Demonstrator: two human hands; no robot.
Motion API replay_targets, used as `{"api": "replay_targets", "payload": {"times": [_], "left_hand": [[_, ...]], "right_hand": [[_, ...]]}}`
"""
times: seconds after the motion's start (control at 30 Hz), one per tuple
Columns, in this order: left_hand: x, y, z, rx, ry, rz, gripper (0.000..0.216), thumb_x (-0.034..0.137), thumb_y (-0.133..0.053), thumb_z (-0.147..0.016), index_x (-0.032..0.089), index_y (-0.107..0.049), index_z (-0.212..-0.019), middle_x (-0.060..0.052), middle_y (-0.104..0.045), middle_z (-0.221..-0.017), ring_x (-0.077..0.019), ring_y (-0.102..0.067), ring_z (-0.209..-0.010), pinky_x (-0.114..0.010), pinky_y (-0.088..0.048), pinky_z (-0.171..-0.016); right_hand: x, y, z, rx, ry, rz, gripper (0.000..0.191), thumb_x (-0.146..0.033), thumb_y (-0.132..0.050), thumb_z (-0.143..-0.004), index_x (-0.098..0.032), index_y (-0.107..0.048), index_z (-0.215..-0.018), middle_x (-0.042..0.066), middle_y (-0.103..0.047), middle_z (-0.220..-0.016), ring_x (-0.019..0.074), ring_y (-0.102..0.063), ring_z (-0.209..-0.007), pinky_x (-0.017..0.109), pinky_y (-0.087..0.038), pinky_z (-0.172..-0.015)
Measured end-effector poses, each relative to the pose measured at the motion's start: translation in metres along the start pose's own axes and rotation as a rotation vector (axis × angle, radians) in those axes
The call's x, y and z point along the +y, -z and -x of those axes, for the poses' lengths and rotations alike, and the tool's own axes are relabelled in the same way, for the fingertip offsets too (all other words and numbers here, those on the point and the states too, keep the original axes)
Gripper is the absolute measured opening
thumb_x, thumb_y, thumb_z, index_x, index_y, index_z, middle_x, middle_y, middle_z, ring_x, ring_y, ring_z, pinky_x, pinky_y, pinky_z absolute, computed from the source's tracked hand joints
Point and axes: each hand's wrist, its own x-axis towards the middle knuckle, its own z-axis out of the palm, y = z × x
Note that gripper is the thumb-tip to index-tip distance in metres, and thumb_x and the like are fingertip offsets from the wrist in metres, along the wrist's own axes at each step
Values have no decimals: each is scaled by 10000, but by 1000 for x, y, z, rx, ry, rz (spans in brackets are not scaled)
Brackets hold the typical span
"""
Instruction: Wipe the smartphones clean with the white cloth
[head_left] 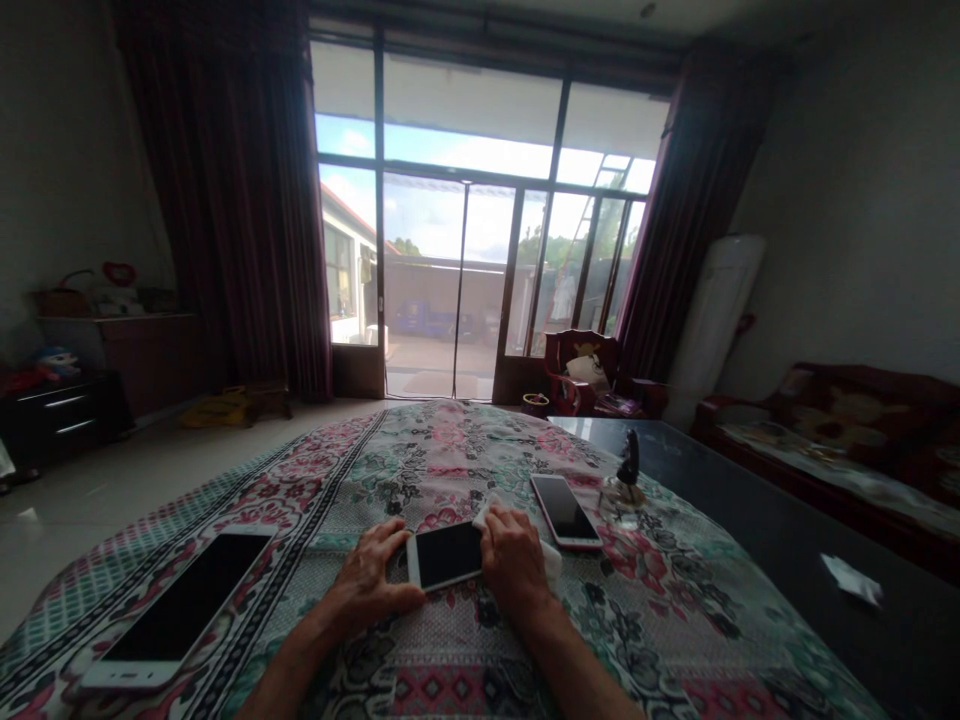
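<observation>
Partly, the right hand point(514, 552) hides the middle phone point(448, 556).

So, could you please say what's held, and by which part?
The left hand holds the middle phone by its left end; the right hand has white tissue or cloth at the other end.

White-framed phone point(445, 556), dark screen point(450, 553) up, on floral tablecloth point(645, 630), white tissue point(553, 564) at its right end.
</observation>
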Motion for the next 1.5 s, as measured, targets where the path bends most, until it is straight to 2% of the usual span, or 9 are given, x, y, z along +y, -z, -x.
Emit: {"api": "replay_targets", "payload": {"times": [0.17, 0.3, 0.37, 0.57, 0.73, 0.83, 1.17, 1.27, 1.5], "left_hand": [[-10, -10, -3, 58, -26, 0, 787, 487, -714, -630, 134, -547, -1312, -149, -429, -1467, -327, -337, -1376, -424, -290, -1130], [-15, -17, -5, 115, -67, 3, 706, 474, -694, -659, 159, -578, -1281, -138, -471, -1438, -323, -389, -1344, -432, -329, -1111], [-15, -17, -5, 127, -84, -3, 671, 461, -681, -674, 172, -586, -1272, -127, -488, -1425, -309, -407, -1334, -420, -327, -1114], [-8, -7, -3, 54, -38, -27, 747, 441, -719, -636, 130, -561, -1297, -149, -447, -1454, -326, -360, -1363, -426, -297, -1130], [-5, -3, -1, 5, -16, -32, 768, 454, -705, -659, 114, -531, -1325, -151, -401, -1484, -313, -318, -1387, -409, -270, -1142], [-6, -4, -1, 16, -19, -27, 776, 457, -712, -657, 114, -529, -1328, -150, -403, -1483, -312, -316, -1389, -399, -265, -1145], [-7, -9, -3, 96, -77, -2, 677, 401, -701, -664, 180, -571, -1291, -128, -487, -1426, -312, -405, -1334, -429, -313, -1117], [-5, -7, -2, 70, -49, -2, 707, 433, -697, -666, 160, -559, -1303, -139, -463, -1443, -320, -380, -1349, -432, -305, -1122], [-3, -2, -1, 4, -23, -12, 759, 473, -689, -672, 147, -522, -1337, -134, -407, -1484, -309, -319, -1385, -415, -268, -1135]], "right_hand": [[-26, -2, 9, -136, 171, -71, 378, -262, -392, -931, -198, -577, -1254, 50, -498, -1406, 260, -391, -1296, 408, -260, -1080], [-47, 0, 18, -197, 407, -178, 382, -265, -411, -927, -223, -543, -1284, 21, -483, -1421, 228, -394, -1294, 377, -266, -1089], [-52, 0, 20, -185, 457, -221, 359, -259, -422, -924, -237, -563, -1253, -4, -518, -1388, 209, -426, -1258, 352, -278, -1081], [-26, 1, 6, -77, 204, -143, 285, -204, -426, -908, -228, -684, -1027, 2, -625, -1252, 211, -502, -1158, 333, -327, -1022], [2, 4, -4, -4, -18, -16, 293, -176, -413, -905, -192, -691, -993, 63, -659, -1178, 225, -536, -1104, 331, -367, -952], [-1, 2, 0, 3, 28, -10, 290, -180, -419, -903, -193, -679, -1031, 60, -644, -1205, 234, -523, -1117, 344, -362, -963], [-51, 0, 22, -117, 429, -210, 290, -222, -446, -911, -263, -617, -1142, -11, -589, -1290, 197, -475, -1166, 334, -351, -1010], [-46, 1, 18, -104, 380, -219, 258, -185, -478, -879, -257, -657, -1050, -18, -632, -1219, 181, -506, -1113, 310, -359, -996], [-8, 3, 1, 13, 52, -95, 271, -149, -452, -870, -189, -706, -955, 35, -672, -1159, 191, -548, -1083, 289, -355, -993]]}}
